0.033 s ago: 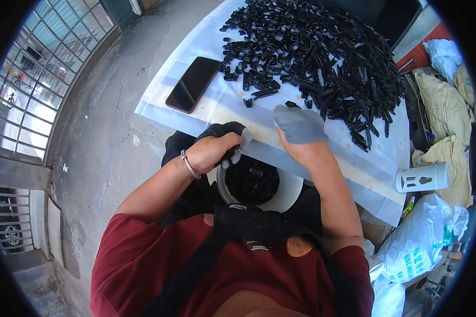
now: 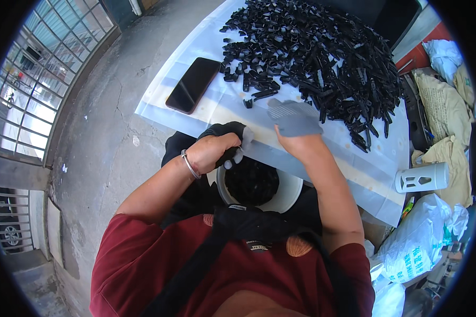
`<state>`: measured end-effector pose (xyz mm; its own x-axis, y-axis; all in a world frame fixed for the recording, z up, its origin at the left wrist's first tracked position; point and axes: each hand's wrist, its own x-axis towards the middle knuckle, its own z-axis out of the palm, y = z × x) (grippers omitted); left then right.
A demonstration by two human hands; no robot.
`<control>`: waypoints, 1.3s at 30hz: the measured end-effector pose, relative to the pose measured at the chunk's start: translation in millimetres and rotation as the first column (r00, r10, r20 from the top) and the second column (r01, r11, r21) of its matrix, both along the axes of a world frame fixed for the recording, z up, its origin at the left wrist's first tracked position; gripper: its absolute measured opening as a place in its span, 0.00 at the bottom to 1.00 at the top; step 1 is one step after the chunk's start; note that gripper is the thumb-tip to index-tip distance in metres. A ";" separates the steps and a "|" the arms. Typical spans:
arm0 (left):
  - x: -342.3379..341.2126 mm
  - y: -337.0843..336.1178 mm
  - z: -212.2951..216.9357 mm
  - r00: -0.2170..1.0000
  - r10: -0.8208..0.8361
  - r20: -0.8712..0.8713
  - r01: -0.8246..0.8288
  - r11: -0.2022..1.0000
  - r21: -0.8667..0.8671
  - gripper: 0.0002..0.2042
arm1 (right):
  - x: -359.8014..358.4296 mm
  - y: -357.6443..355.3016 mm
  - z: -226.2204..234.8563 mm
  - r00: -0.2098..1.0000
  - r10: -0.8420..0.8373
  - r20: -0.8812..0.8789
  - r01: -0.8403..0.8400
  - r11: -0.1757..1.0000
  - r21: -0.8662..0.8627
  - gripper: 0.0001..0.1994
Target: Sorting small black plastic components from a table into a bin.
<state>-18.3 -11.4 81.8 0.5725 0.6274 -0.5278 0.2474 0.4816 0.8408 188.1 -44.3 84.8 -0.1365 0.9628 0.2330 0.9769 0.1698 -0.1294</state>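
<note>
- Left hand grips a dark glove over the white bucket near the bench edge; it could drop in.
- Gloved right hand lies flat and open beside the black parts; a careless sweep could spill them.

Right hand: grey glove. Left hand: bare, with a silver bangle at the wrist. Beyond the right hand, parts are black. Tabletop cover is translucent white with pale yellow patches. Phone beyond the left hand is black. Bowl below both hands is white, its contents black. Shirt is dark red. Canister right of the right hand is pale grey.
</note>
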 end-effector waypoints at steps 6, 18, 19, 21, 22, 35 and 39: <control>-2.6 11.4 -17.7 0.906 0.126 0.404 -0.025 0.969 -0.247 0.05 | -11.9 56.4 -7.0 0.998 0.046 0.046 -0.044 0.998 -0.053 0.10; 14.0 4.5 -21.1 0.855 0.114 0.507 -0.020 0.982 -0.186 0.14 | 24.0 -48.0 -10.4 0.918 -0.169 -0.360 0.183 0.983 0.006 0.14; 17.1 2.8 -20.6 0.877 0.121 0.465 -0.048 0.985 -0.167 0.15 | 28.6 -50.3 -11.6 0.987 -0.124 -0.107 0.135 0.985 0.110 0.14; 22.4 -0.3 -25.1 0.881 0.059 0.469 -0.045 0.998 -0.042 0.16 | 26.1 -47.6 -9.7 0.989 -0.149 -0.024 0.150 0.986 0.069 0.14; 24.6 -1.9 -26.4 0.881 0.004 0.473 -0.048 0.996 0.080 0.16 | 25.7 -47.2 -9.1 0.984 -0.162 0.068 0.161 0.987 0.026 0.14; 42.3 -17.4 -0.3 0.931 -0.360 0.059 0.235 0.715 0.658 0.19 | -2.6 -70.8 -9.9 0.909 0.268 -0.320 -0.265 0.963 0.055 0.15; 35.4 -19.1 -19.8 0.891 -0.269 0.367 0.116 0.914 0.388 0.16 | -8.0 -69.2 -5.9 0.898 0.216 -0.384 -0.264 0.962 -0.076 0.16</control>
<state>17.1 -30.5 62.0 0.8149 0.5795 0.0070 -0.0935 0.1195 0.9884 180.1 -113.5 78.9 -0.2942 0.9359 0.1940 0.7864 0.3524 -0.5074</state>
